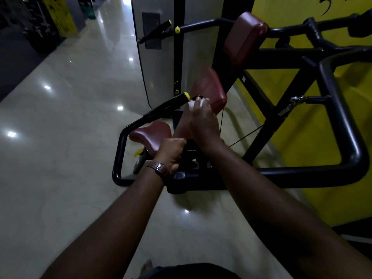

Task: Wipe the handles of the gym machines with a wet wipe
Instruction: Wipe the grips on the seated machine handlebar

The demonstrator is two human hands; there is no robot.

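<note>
While gripped by right hand (201, 119), wet wipe (191, 104) beside yellow-capped handle (177, 100).

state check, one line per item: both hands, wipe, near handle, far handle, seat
right hand: pinches the wet wipe, next to the near handle's tip
wet wipe: bunched in the fingers, white
left hand: curled round a dark machine part by the seat
near handle: black, yellow end cap, tilted up
far handle: untouched, no hand near
seat: unoccupied
</note>
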